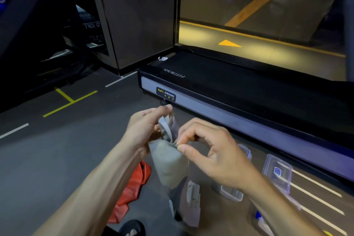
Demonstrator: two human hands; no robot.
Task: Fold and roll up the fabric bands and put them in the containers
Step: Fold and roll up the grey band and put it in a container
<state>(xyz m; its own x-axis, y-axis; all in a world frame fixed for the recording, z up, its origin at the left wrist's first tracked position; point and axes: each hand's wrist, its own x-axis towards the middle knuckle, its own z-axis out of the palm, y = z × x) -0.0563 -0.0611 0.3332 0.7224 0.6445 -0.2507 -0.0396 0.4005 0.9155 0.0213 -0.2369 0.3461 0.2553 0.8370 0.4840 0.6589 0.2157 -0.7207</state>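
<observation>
Left hand (145,126) pinching grey band (168,161) top, right hand (208,151) pinching its edge; loose tail may slip, unfolding over floor (57,159), missing containers (277,172).

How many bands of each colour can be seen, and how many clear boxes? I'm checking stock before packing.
Grey band, held by the left hand and right hand: 1
Red band on the floor: 1
Clear boxes: 2 plainly seen
Total: 4
</observation>
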